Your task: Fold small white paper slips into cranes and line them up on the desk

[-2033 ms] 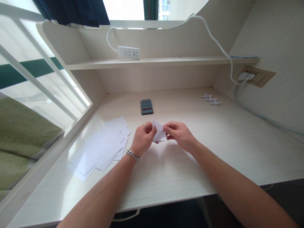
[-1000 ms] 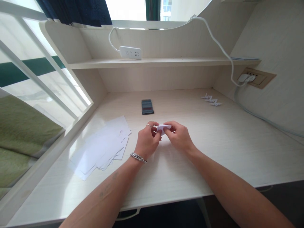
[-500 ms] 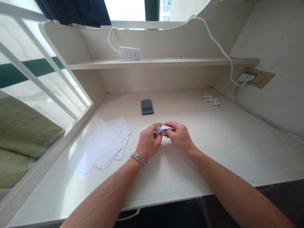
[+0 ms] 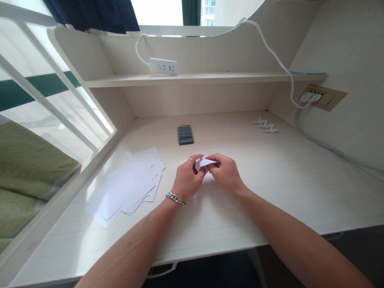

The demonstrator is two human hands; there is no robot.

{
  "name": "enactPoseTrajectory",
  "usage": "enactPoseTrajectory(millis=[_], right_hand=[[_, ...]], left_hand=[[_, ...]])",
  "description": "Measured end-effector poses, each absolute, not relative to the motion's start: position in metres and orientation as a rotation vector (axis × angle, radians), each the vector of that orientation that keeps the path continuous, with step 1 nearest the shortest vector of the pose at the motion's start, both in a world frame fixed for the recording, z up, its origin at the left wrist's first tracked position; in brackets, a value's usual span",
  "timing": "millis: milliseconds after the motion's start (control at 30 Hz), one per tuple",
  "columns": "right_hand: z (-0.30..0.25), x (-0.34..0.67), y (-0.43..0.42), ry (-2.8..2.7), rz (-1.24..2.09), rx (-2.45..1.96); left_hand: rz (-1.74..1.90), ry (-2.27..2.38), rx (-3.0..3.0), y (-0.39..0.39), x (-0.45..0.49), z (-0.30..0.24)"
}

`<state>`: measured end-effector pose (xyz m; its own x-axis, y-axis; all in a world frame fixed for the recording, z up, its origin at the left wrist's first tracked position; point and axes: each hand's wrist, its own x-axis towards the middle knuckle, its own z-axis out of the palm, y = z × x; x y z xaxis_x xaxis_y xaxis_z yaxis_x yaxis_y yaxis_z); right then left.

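Note:
A small folded piece of white paper is pinched between both hands just above the pale desk. My left hand, with a ring and a chain bracelet, grips its left side with closed fingers. My right hand grips its right side, fingers curled over the fold. Most of the paper is hidden by the fingers.
A loose pile of white paper sheets lies left of the hands. A dark phone lies further back. Small folded paper figures sit at the back right. A power strip rests on the shelf; its cable runs to a wall socket.
Two seconds ago the paper stood taller and more unfolded between the hands. It is now pressed flatter and smaller, and both hands have closed in over it a little further from me.

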<state>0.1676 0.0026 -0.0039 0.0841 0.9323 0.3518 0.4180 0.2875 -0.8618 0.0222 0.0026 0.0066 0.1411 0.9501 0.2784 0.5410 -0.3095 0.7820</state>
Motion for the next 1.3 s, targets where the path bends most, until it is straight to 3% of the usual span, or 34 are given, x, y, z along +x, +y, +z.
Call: enactPoseTrajectory(millis=[267,467,833,1300], right_hand=[[0.005,0.169,0.005,-1.228,1.408,-0.951],[0.009,0.174,0.006,-1.032,1.609,-0.896],[-0.001,0.175,0.009,-1.153,1.483,-0.905],[-0.002,0.17,0.006,-1.373,0.952,-1.127]], left_hand=[[1.107,1.434,1.635,0.016,0.013,-0.004],[1.119,1.368,1.543,0.016,0.012,0.001],[1.092,1.267,1.628,0.016,0.01,0.001],[1.107,1.102,1.509,0.011,0.016,0.004]])
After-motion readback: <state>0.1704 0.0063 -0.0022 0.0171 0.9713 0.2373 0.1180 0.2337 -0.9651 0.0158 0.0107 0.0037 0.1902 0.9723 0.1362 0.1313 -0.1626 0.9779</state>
